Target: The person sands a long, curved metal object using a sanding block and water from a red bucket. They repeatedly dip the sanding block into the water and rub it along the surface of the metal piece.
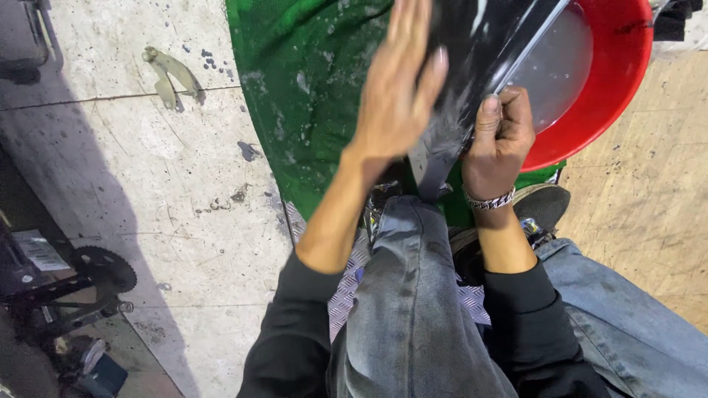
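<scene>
A long black glossy panel, wet and streaked with white suds, slants from the top right down to my knee. My left hand lies flat on its surface with fingers stretched out. My right hand is closed around the panel's lower right edge, thumb up; a metal chain bracelet sits on that wrist. The panel's lower end rests against my jeans-clad leg.
A red basin of cloudy water stands behind the panel at top right, on a green mat. Concrete floor lies left, wooden boards right. A bicycle chainring and frame sit at lower left. A dark shoe rests on checker plate.
</scene>
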